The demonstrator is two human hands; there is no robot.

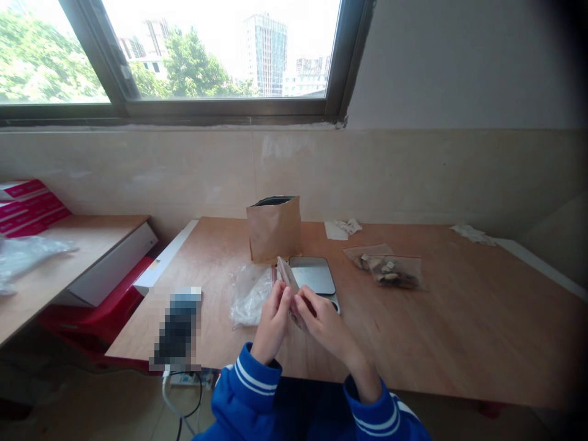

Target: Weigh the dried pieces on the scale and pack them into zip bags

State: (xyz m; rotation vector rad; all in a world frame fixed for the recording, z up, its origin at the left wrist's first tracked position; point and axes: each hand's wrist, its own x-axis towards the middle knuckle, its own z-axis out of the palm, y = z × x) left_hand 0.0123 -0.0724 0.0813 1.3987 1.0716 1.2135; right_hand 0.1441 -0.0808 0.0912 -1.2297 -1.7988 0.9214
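Observation:
Both hands pinch a small clear zip bag [286, 274] above the near middle of the table; its contents are hard to make out. My left hand [272, 318] grips its left side, fingers closed. From the right, my right hand [325, 318] closes thumb and fingers on the bag's other side. Just behind them lies a flat scale [316, 275] with a silver plate, partly covered by the hands. To the left rests a heap of clear plastic bags [250, 297]. A brown kraft paper pouch [274, 229] stands upright behind, its top open.
Two filled zip bags [395, 272] with brownish pieces lie right of the scale. White paper scraps [342, 228] are near the wall. A blurred-out phone-like object [177, 327] with a cable sits at the table's left edge. A red stool [92, 312] stands between the tables.

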